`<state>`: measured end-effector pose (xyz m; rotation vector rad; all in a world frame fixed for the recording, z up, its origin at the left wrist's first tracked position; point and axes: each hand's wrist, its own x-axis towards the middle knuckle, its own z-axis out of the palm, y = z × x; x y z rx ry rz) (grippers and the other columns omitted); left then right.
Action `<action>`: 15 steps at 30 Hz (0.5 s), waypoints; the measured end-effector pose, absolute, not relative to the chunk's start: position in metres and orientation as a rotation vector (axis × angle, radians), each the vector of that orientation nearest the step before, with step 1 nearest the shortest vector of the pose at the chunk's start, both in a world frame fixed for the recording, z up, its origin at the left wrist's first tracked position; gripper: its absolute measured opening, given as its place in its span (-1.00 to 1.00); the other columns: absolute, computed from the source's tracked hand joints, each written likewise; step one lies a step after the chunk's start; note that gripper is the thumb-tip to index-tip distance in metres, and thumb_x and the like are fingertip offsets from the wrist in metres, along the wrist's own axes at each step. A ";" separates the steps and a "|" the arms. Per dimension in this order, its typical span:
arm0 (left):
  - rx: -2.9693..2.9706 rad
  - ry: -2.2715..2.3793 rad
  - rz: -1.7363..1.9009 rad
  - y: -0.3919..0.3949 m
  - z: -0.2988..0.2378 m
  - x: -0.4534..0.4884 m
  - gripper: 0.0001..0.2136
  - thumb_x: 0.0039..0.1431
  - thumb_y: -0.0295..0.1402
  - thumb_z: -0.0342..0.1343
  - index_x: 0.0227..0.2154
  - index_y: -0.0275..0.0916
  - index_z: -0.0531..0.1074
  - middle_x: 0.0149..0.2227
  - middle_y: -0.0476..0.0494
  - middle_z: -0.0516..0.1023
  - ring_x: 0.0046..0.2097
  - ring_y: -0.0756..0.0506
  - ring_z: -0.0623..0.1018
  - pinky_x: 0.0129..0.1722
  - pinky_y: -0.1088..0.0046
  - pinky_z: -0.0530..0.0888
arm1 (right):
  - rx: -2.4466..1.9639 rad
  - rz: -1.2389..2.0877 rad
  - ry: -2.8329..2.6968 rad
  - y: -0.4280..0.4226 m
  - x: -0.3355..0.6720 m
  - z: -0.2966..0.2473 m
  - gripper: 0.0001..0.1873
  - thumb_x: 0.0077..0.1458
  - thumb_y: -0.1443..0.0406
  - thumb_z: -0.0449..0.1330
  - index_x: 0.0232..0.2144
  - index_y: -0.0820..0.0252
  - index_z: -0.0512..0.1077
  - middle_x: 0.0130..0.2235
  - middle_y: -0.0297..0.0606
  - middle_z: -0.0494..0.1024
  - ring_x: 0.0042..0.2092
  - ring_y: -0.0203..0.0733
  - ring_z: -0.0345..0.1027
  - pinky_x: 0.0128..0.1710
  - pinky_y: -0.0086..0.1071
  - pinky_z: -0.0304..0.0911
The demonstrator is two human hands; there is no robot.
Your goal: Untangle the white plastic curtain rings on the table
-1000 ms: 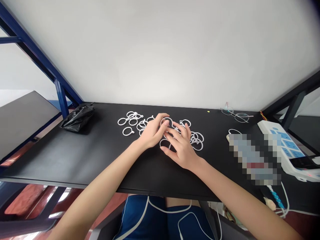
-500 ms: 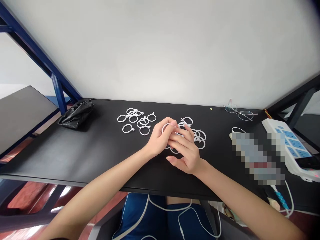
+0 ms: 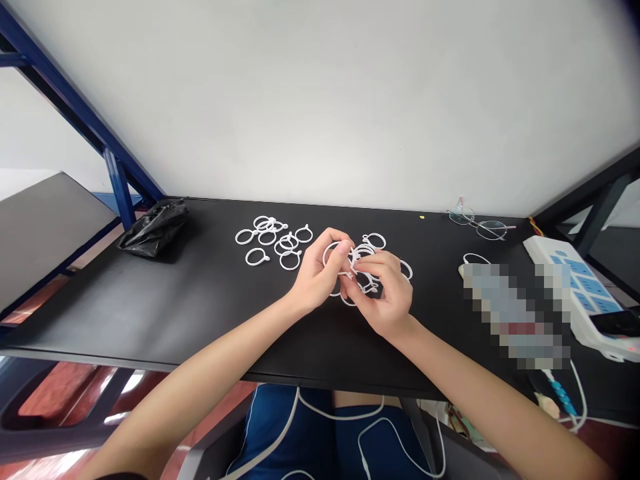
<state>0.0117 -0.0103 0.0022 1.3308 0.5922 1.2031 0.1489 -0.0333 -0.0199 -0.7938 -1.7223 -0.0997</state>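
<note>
My left hand (image 3: 314, 277) pinches a white plastic ring (image 3: 334, 257) between thumb and fingers, a little above the black table (image 3: 200, 313). My right hand (image 3: 387, 293) is curled, its fingertips gripping a chain of linked white rings (image 3: 363, 263) right against the left hand's ring. Several loose white rings (image 3: 273, 241) lie on the table to the left of my hands. More rings (image 3: 375, 241) lie behind and right of my right hand, partly hidden by it.
A crumpled black plastic bag (image 3: 153, 230) lies at the table's back left. Eyeglasses (image 3: 480, 227) rest at the back right. A white and blue power strip (image 3: 575, 293) and a blurred object (image 3: 515, 313) sit at the right. Blue frame posts (image 3: 117, 187) stand at left.
My hands lifted off the ring pile and drew toward me. My right hand's fingers went from spread flat to curled on the rings, meeting the left hand's ring.
</note>
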 end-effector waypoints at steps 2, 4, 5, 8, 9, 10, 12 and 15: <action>1.383 0.582 1.214 -0.009 0.001 0.011 -0.63 0.22 0.04 -0.01 -0.29 -0.22 0.24 -0.64 0.13 0.35 -0.69 0.05 0.42 -0.72 0.60 0.38 | -0.760 -0.118 -1.713 -0.033 0.149 -0.021 -0.87 0.08 0.40 0.26 -0.30 0.10 0.42 -0.33 -0.28 0.54 -0.30 -0.14 0.45 -0.14 -0.10 0.34; 1.473 0.597 1.245 -0.008 -0.001 0.009 -0.64 0.25 0.02 -0.04 -0.31 -0.23 0.26 -0.65 0.13 0.34 -0.70 0.07 0.40 -0.72 0.62 0.34 | -0.732 -0.140 -1.709 -0.033 0.150 -0.021 -0.88 0.08 0.41 0.25 -0.32 0.10 0.43 -0.34 -0.28 0.54 -0.32 -0.16 0.44 -0.15 -0.11 0.35; 1.533 0.617 1.276 -0.007 -0.002 0.008 -0.65 0.27 -0.01 -0.05 -0.32 -0.24 0.28 -0.66 0.13 0.34 -0.70 0.08 0.39 -0.71 0.63 0.32 | -0.726 -0.149 -1.709 -0.032 0.150 -0.021 -0.88 0.08 0.42 0.25 -0.33 0.11 0.44 -0.34 -0.29 0.54 -0.33 -0.17 0.44 -0.16 -0.12 0.35; 1.749 0.717 1.433 -0.006 -0.004 0.006 -0.70 0.31 -0.12 -0.06 -0.34 -0.27 0.34 -0.67 0.12 0.33 -0.68 0.11 0.36 -0.66 0.64 0.30 | -0.728 -0.162 -1.725 -0.032 0.150 -0.021 -0.85 0.08 0.44 0.25 -0.31 0.10 0.43 -0.35 -0.30 0.55 -0.34 -0.19 0.43 -0.13 -0.12 0.36; 1.828 0.745 1.491 -0.006 -0.004 0.005 -0.73 0.30 -0.15 -0.03 -0.34 -0.28 0.35 -0.67 0.12 0.34 -0.67 0.11 0.37 -0.63 0.64 0.31 | -0.729 -0.165 -1.735 -0.032 0.150 -0.020 -0.84 0.09 0.45 0.25 -0.30 0.10 0.43 -0.35 -0.30 0.55 -0.34 -0.20 0.43 -0.12 -0.11 0.36; 1.909 0.764 1.546 -0.005 -0.005 0.005 -0.76 0.28 -0.18 0.02 -0.34 -0.28 0.37 -0.66 0.11 0.36 -0.65 0.11 0.37 -0.61 0.64 0.32 | -0.725 -0.168 -1.748 -0.032 0.150 -0.020 -0.84 0.09 0.46 0.24 -0.30 0.10 0.43 -0.35 -0.30 0.55 -0.35 -0.21 0.43 -0.11 -0.11 0.36; 2.063 0.774 1.632 -0.004 -0.007 0.004 -0.80 0.20 -0.21 0.12 -0.30 -0.27 0.38 -0.64 0.12 0.38 -0.62 0.11 0.38 -0.57 0.65 0.34 | -0.709 -0.169 -1.767 -0.032 0.151 -0.020 -0.83 0.10 0.47 0.23 -0.29 0.11 0.42 -0.34 -0.29 0.55 -0.35 -0.21 0.43 -0.10 -0.10 0.35; 2.219 0.748 1.691 -0.001 -0.010 0.002 -0.77 0.15 -0.19 0.17 -0.28 -0.27 0.38 -0.64 0.14 0.37 -0.62 0.12 0.36 -0.57 0.65 0.32 | -0.671 -0.158 -1.785 -0.032 0.152 -0.018 -0.82 0.11 0.48 0.21 -0.29 0.12 0.42 -0.33 -0.28 0.55 -0.35 -0.21 0.43 -0.11 -0.09 0.36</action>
